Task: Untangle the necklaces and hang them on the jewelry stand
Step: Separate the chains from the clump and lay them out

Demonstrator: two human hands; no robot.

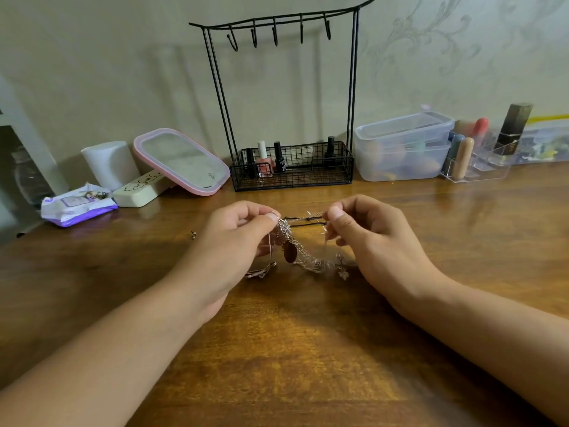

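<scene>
A tangle of necklaces hangs between my two hands just above the wooden table: silver chains, a thin black cord and a dark oval pendant. My left hand pinches the tangle at its left end. My right hand pinches the cord and chain at the right end. The black cord is stretched between the two pinches. The black wire jewelry stand rises behind the hands against the wall, and its several hooks on the top bar are bare.
Nail polish bottles stand in the stand's wire basket. To the left are a pink-rimmed mirror, a white cylinder and a wipes pack. To the right are clear plastic boxes and a cosmetics organiser. A small earring lies on the table.
</scene>
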